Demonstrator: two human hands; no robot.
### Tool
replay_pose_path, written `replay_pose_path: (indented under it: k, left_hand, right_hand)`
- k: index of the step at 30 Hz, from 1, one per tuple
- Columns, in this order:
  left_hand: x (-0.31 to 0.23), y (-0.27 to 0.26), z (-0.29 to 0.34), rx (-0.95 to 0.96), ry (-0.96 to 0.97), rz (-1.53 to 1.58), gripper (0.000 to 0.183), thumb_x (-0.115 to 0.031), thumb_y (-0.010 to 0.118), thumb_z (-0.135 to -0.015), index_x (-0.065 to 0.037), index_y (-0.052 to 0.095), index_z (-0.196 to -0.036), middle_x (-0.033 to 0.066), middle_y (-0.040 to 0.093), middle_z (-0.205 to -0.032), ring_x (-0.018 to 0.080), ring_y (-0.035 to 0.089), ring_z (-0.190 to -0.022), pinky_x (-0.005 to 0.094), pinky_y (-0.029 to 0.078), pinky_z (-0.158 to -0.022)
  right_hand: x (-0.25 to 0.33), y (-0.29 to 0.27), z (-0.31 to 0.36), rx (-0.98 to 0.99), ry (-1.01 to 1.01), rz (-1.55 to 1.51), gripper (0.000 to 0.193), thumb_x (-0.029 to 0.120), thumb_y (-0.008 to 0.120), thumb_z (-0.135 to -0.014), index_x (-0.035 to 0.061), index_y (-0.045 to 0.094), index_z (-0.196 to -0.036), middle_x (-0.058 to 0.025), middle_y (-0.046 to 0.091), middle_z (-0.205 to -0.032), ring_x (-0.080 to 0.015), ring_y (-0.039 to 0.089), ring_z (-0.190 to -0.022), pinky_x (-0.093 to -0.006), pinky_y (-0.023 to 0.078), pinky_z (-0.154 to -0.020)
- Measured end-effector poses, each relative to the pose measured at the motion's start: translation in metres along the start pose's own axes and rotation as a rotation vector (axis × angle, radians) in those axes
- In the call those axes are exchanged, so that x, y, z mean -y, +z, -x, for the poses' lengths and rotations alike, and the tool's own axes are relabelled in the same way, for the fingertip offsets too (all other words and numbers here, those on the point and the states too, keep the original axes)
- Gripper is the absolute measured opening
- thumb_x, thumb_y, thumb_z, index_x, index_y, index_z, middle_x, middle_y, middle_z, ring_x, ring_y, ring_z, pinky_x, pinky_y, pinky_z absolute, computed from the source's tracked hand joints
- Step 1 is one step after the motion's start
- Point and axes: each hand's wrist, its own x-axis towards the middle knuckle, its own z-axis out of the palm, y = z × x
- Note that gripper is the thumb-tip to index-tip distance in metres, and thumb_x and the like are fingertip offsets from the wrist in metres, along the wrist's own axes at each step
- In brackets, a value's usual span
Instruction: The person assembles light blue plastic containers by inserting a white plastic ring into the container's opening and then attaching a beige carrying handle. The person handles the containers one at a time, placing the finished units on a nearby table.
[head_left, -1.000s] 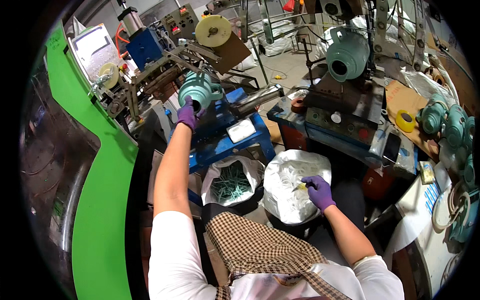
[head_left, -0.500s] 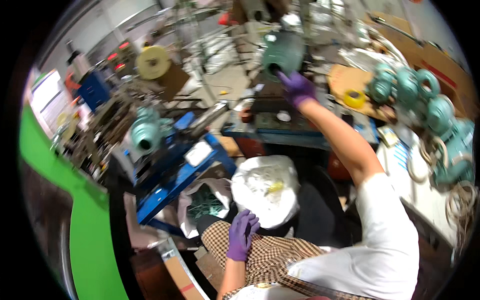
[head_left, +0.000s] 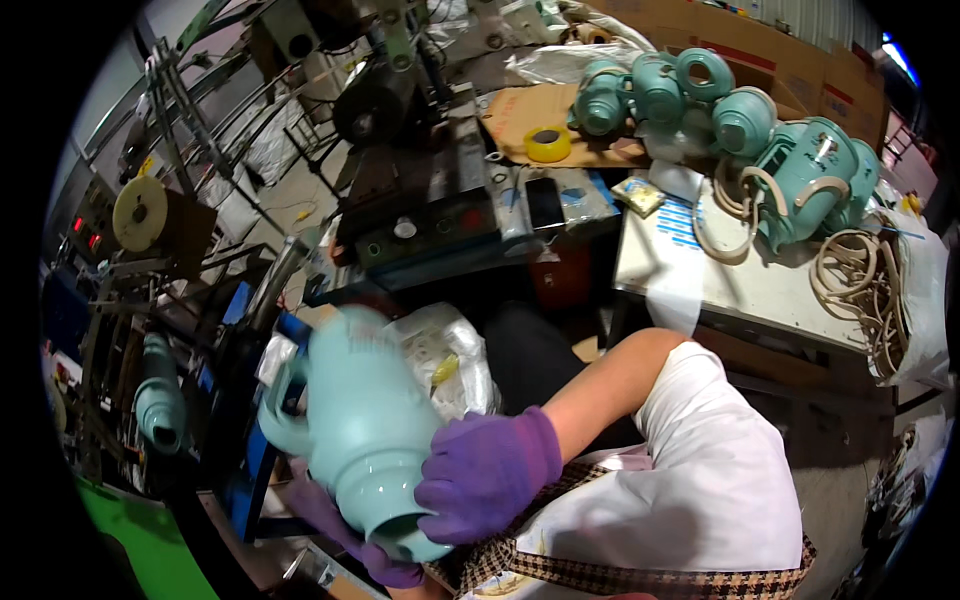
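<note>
I hold a pale teal ceramic jug (head_left: 360,430) with a side handle close in front of my lap, tilted and motion-blurred. My right hand (head_left: 488,472), in a purple glove, grips its lower body from the right. My left hand (head_left: 345,530), also gloved in purple, supports it from underneath near the base and is mostly hidden by the jug. A white plastic bag (head_left: 455,355) lies just behind the jug.
A dark machine (head_left: 420,190) stands ahead. Several finished teal jugs (head_left: 720,100) with cane handles crowd a white table (head_left: 760,290) at right, beside loose cane rings (head_left: 855,270) and a yellow tape roll (head_left: 547,143). Another teal jug (head_left: 160,395) sits on a blue rig at left.
My right hand came down from the jug on the machine, and both hands now hold a teal jug at my lap. The view has swung right.
</note>
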Motion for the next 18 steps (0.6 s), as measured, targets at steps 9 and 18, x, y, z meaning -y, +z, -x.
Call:
replay_pose_path:
  k: [9,18]
  left_hand:
    - [-0.009,0.023,0.021,0.134,-0.357,0.335,0.039,-0.022,0.084,-0.078,-0.010,0.055,-0.102,0.0184,0.058,-0.127,0.0332,0.056,-0.119,0.0455,0.045,-0.104]
    - [0.072,-0.033,-0.034,-0.210,-0.494,0.454,0.059,-0.054,0.052,-0.095,-0.003,0.049,-0.124,0.0174,0.055,-0.130,0.0297,0.058,-0.116,0.0500,0.047,-0.104]
  right_hand:
    - [-0.059,-0.096,0.114,0.242,0.385,0.171,0.038,0.025,0.075,-0.077,0.0212,0.067,-0.114,-0.0036,0.066,-0.104,-0.0282,0.066,-0.093,-0.0410,0.053,-0.076]
    - [-0.145,-0.301,0.379,1.130,1.169,1.099,0.043,0.039,0.058,-0.096,0.0220,0.062,-0.135,-0.0097,0.039,-0.158,-0.0347,0.027,-0.149,-0.0455,0.019,-0.125]
